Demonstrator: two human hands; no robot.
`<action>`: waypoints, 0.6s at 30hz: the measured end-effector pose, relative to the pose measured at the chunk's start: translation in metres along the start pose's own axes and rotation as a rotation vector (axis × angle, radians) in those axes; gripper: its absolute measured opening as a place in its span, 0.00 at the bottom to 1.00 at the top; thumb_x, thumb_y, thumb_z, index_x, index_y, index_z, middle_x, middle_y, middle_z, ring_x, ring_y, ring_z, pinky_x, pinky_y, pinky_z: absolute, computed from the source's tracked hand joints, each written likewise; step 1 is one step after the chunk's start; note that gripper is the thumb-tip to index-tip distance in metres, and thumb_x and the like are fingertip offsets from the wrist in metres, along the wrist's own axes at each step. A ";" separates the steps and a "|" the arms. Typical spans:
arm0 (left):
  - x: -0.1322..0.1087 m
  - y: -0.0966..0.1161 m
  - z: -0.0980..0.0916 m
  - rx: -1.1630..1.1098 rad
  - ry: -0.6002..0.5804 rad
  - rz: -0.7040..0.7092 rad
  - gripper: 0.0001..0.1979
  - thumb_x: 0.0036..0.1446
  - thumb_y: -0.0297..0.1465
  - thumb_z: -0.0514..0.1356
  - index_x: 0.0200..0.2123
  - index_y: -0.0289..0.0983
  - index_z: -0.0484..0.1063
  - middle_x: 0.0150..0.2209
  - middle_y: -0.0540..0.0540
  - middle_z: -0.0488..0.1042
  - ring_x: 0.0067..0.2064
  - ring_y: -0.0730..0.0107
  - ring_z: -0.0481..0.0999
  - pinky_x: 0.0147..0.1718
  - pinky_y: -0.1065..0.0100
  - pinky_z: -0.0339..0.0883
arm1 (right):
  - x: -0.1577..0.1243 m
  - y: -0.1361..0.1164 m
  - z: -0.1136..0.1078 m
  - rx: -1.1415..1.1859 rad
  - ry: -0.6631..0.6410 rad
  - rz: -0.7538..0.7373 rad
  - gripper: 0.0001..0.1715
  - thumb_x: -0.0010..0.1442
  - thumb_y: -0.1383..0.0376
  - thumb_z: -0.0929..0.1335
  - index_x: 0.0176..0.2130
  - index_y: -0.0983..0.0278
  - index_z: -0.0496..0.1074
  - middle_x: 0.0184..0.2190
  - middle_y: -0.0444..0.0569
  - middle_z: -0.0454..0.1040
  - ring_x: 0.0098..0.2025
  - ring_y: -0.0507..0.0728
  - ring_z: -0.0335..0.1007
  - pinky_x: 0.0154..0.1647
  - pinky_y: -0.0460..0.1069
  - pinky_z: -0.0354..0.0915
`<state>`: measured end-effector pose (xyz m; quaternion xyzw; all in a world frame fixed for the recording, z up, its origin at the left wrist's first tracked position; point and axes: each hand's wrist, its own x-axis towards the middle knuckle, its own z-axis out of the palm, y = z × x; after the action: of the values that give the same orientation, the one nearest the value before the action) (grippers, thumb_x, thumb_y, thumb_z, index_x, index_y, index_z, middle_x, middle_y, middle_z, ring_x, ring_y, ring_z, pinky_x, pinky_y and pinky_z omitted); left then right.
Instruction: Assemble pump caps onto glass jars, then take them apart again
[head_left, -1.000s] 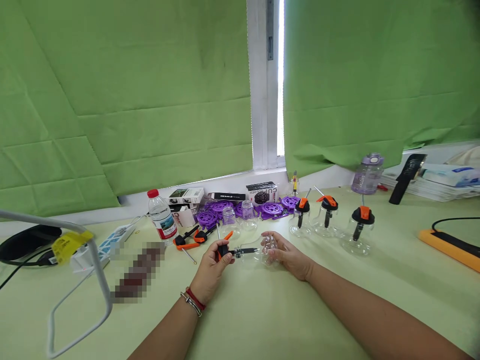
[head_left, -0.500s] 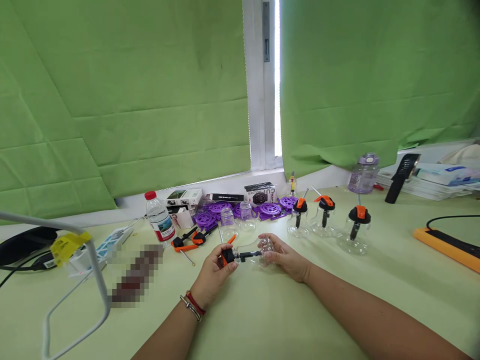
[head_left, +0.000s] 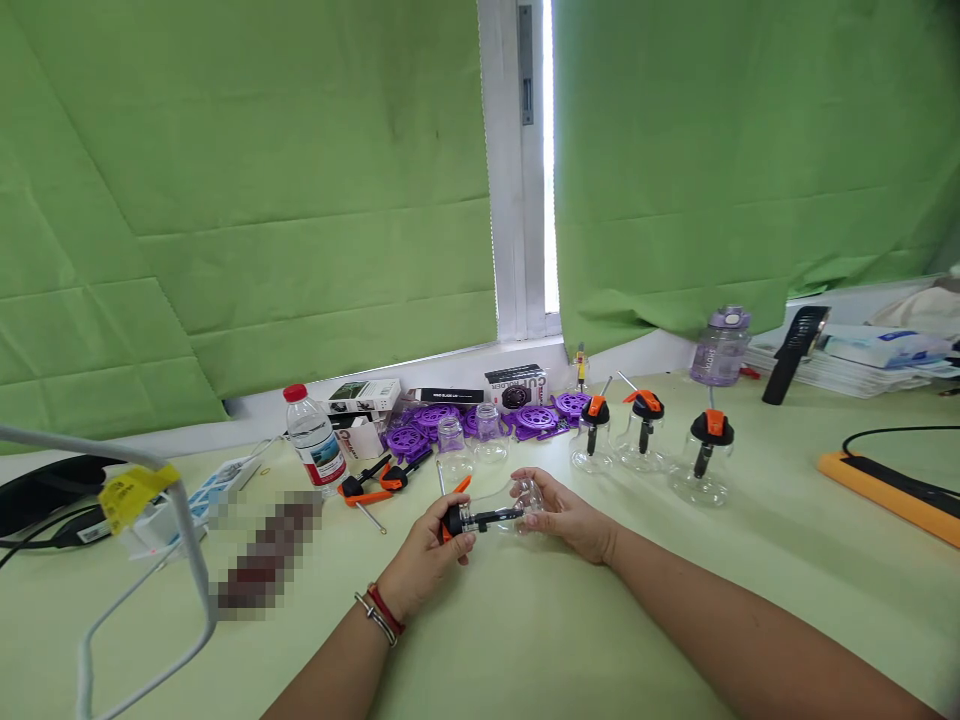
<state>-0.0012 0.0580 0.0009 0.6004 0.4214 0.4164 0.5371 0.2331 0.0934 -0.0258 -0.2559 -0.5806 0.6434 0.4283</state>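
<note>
A clear small bottle (head_left: pixel 517 500) lies sideways between my two hands just above the pale green table (head_left: pixel 525 630). My right hand (head_left: pixel 566 515) wraps round its clear body. My left hand (head_left: pixel 427 555) pinches the black and orange pump cap (head_left: pixel 454 518) at the bottle's neck, with its black tube reaching into the bottle. A red and metal bracelet sits on my left wrist.
Three capped bottles (head_left: pixel 645 435) stand to the right, two bare clear bottles (head_left: pixel 469 445) and purple plastic reels (head_left: pixel 450 425) behind. Loose orange-black caps (head_left: pixel 371 480), a water bottle (head_left: pixel 315 440), small boxes, a purple flask (head_left: pixel 720 350), an orange cable strip (head_left: pixel 892 485) and a white wire frame (head_left: pixel 142 610) lie around.
My left hand has turned the cap at the bottle's neck, so the orange lever sits lower. Both hands and the bottle have shifted slightly left in view.
</note>
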 end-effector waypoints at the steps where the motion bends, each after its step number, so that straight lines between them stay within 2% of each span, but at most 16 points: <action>1: 0.000 0.000 -0.001 0.001 0.001 -0.005 0.25 0.45 0.35 0.65 0.49 0.40 0.67 0.28 0.51 0.66 0.27 0.74 0.65 0.30 0.69 0.63 | 0.000 0.000 0.000 -0.024 0.004 -0.006 0.35 0.44 0.59 0.75 0.49 0.55 0.61 0.43 0.47 0.61 0.44 0.55 0.62 0.46 0.54 0.64; 4: 0.000 -0.004 -0.005 0.000 -0.005 0.007 0.24 0.45 0.35 0.65 0.48 0.41 0.69 0.30 0.49 0.68 0.27 0.74 0.62 0.28 0.71 0.61 | -0.001 0.000 0.001 -0.094 -0.007 -0.030 0.37 0.43 0.59 0.75 0.50 0.55 0.60 0.43 0.47 0.61 0.42 0.54 0.63 0.46 0.53 0.64; 6: 0.001 -0.008 -0.008 0.017 0.010 0.065 0.23 0.44 0.34 0.66 0.46 0.41 0.70 0.33 0.47 0.69 0.29 0.72 0.63 0.30 0.70 0.61 | -0.002 0.000 0.001 -0.157 -0.028 -0.039 0.38 0.44 0.59 0.75 0.51 0.54 0.58 0.43 0.47 0.60 0.41 0.53 0.64 0.45 0.53 0.65; 9: 0.003 -0.010 -0.011 0.087 0.043 0.122 0.22 0.43 0.33 0.66 0.45 0.41 0.72 0.37 0.46 0.70 0.35 0.68 0.65 0.34 0.69 0.62 | -0.003 -0.001 0.000 -0.304 -0.044 -0.088 0.39 0.44 0.60 0.75 0.52 0.55 0.57 0.45 0.49 0.60 0.46 0.56 0.62 0.49 0.55 0.63; 14: 0.002 -0.008 -0.012 0.209 0.015 0.027 0.23 0.46 0.35 0.64 0.48 0.41 0.68 0.41 0.45 0.67 0.36 0.68 0.64 0.35 0.69 0.61 | -0.006 -0.002 0.001 -0.556 -0.041 -0.222 0.41 0.45 0.63 0.74 0.55 0.57 0.56 0.52 0.51 0.58 0.56 0.60 0.55 0.58 0.57 0.55; 18: 0.000 -0.007 -0.010 0.076 0.025 -0.017 0.23 0.54 0.44 0.57 0.51 0.44 0.61 0.41 0.46 0.65 0.32 0.73 0.65 0.30 0.71 0.61 | -0.007 -0.003 0.005 -0.669 -0.022 -0.279 0.41 0.45 0.63 0.73 0.55 0.57 0.55 0.53 0.51 0.58 0.55 0.61 0.56 0.58 0.58 0.55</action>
<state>-0.0108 0.0616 -0.0057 0.6117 0.4486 0.4030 0.5120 0.2333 0.0849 -0.0230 -0.2932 -0.7929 0.3560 0.3981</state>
